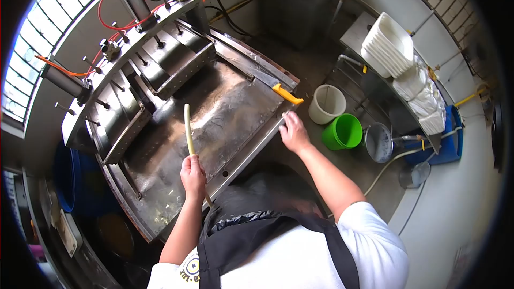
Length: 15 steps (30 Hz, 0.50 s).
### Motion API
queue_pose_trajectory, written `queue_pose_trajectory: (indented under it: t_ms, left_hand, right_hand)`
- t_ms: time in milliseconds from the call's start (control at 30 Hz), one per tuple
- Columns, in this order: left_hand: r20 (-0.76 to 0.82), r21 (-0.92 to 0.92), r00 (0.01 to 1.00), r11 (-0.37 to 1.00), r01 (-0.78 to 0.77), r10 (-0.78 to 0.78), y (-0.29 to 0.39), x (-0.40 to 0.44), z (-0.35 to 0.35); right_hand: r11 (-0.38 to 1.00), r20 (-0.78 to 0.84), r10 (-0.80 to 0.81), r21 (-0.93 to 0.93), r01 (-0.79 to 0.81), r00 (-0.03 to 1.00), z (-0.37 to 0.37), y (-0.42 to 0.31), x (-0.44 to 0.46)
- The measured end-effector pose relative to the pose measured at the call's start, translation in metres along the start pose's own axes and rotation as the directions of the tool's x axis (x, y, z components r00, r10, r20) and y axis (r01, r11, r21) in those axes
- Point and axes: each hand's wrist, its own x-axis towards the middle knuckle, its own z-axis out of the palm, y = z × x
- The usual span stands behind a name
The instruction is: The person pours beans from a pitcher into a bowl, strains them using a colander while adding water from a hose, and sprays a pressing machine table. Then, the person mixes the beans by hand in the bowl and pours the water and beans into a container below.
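My left hand [193, 175] is wrapped round a pale yellow hose [189, 134]. Its end points up over the wet metal table [214, 128], and its lower part runs down past the table's front edge. My right hand [294, 132] is at the right end of that front edge, its fingers curled together. Whether they grip the rim or something small, I cannot make out. Just beyond them a tool with a yellow handle [287, 94] and a flat metal blade lies on the table's right side.
A metal press [155, 69] with cylinders and red tubing spans the table's back. On the floor at right stand a white bucket [327, 104], a green bucket [342, 131] and a metal pail [378, 143]. Stacked white trays [388, 45] sit on a side bench. A blue barrel [67, 182] stands at left.
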Motion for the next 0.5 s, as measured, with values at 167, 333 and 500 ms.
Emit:
queue_pose_trajectory:
  t_ms: [167, 333, 500]
  left_hand:
    - [0.246, 0.3, 0.954, 0.949, 0.095, -0.174, 0.038, -0.031, 0.035]
    - [0.366, 0.36, 0.9, 0.928, 0.098, -0.237, 0.069, -0.05, 0.073]
    - [0.275, 0.115, 0.961, 0.993, -0.004, -0.028, 0.094, -0.069, 0.113]
  right_hand:
    - [0.914, 0.187, 0.134, -0.404, -0.048, 0.973, -0.02, 0.027, 0.096]
    - [0.919, 0.443, 0.157, -0.392, 0.034, 0.883, -0.022, 0.051, 0.15]
    - [0.947, 0.37, -0.144, -0.216, 0.236, 0.918, -0.015, 0.042, 0.189]
